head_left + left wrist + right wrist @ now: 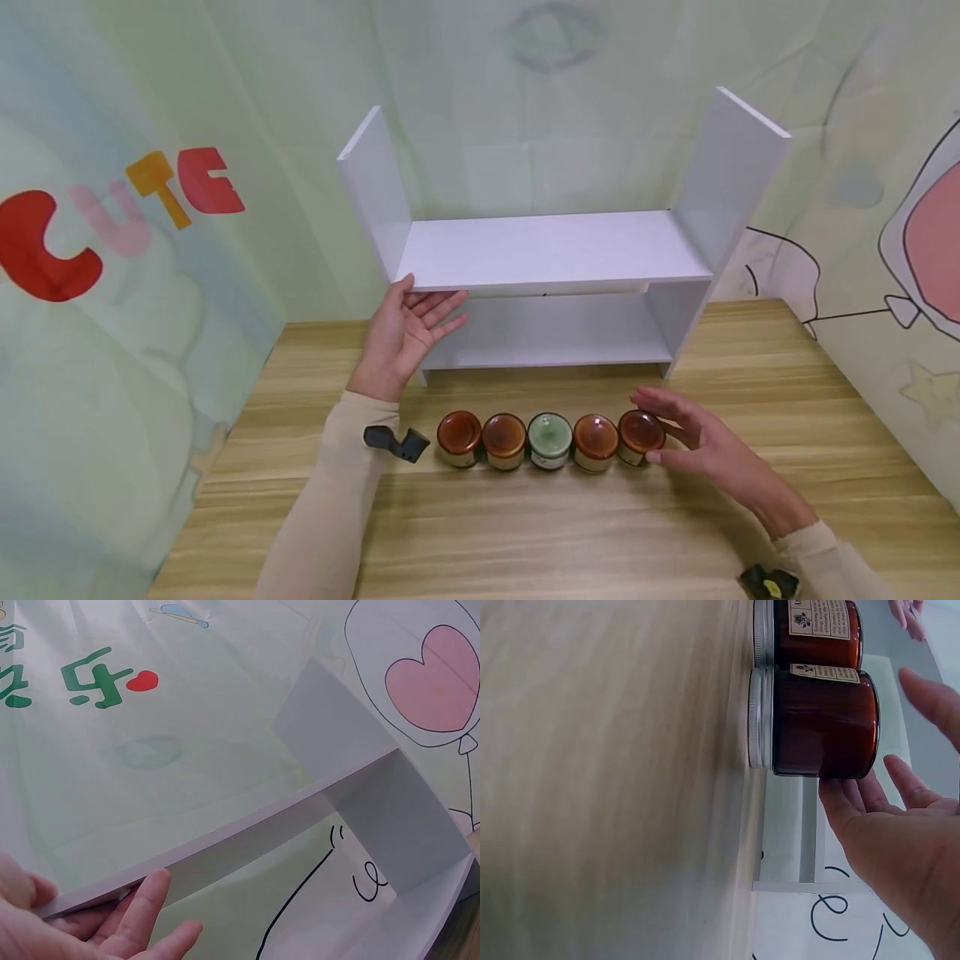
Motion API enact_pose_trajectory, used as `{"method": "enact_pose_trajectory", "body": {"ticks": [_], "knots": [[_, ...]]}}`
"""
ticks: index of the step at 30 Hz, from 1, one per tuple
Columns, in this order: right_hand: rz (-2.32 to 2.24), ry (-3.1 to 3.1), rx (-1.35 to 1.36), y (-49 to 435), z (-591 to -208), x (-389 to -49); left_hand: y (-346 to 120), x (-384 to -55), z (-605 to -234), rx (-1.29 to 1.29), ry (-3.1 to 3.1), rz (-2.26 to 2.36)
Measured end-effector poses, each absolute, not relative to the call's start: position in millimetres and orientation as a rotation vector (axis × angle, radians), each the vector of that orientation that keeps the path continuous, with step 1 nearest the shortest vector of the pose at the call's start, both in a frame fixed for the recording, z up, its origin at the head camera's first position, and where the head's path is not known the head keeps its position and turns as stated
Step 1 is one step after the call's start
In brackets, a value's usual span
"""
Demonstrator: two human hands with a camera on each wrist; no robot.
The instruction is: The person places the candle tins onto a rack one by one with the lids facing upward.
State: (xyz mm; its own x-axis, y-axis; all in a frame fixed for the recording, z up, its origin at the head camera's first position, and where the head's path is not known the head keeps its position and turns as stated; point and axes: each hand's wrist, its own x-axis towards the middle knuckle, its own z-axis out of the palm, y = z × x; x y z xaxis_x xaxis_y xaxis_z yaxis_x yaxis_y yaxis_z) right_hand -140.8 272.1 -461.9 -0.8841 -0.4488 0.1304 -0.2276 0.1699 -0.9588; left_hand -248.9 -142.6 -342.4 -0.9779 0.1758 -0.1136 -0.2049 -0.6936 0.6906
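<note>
A white two-tier shelf (551, 250) stands at the back of the wooden table. My left hand (408, 333) holds the left front corner of its upper board, thumb on top and fingers underneath; the left wrist view shows the fingers (150, 911) below the board's edge. Several glass jars stand in a row before the shelf, upside down on silver lids. One is a green jar (550, 437); the others are amber. Around the rightmost amber jar (641, 433) my right hand (708, 450) is spread, its fingers loosely bent. Some fingertips reach behind this jar (825, 724); whether they touch is unclear.
The shelf's upright side panels (738, 175) rise above the upper board at both ends. Printed curtains (547, 108) hang behind and beside the table (570, 533). Dark camera mounts (396, 442) sit on both wrists. Labels show on the jars' sides.
</note>
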Motion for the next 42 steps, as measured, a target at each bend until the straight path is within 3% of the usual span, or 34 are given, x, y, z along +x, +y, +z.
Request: {"method": "enact_pose_trajectory", "body": {"ticks": [42], "knots": [[-1.592,2.347,-0.448,267.9,-467.3,-149.7,-143.8,-248.3,-342.2,-0.034,1.098,2.714]]}}
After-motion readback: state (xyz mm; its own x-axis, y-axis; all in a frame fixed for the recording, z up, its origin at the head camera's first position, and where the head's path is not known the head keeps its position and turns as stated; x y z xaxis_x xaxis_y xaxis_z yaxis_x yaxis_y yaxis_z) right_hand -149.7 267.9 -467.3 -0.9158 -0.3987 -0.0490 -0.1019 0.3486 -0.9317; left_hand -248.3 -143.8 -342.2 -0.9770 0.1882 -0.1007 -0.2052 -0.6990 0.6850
